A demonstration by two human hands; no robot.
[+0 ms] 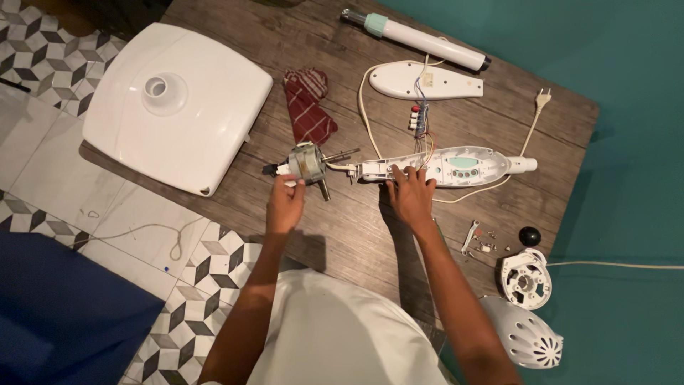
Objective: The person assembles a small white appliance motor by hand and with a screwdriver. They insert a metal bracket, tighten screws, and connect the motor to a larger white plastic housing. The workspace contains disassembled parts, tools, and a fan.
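Note:
On a dark wooden table (328,228) lies a taken-apart standing fan. My left hand (285,203) grips the small metal fan motor (306,162), whose shaft points right. My right hand (412,194) presses its spread fingers on the long white open housing (456,165), which holds coloured wires and a pale green panel. The motor joins the housing's left end.
A square white fan base (178,100) overhangs the table's left edge. A red checked cloth (308,107), a white cover (426,80) and a white tube (420,39) lie behind. A spanner and screws (476,239), a black knob (529,235) and white motor covers (526,299) sit at the right.

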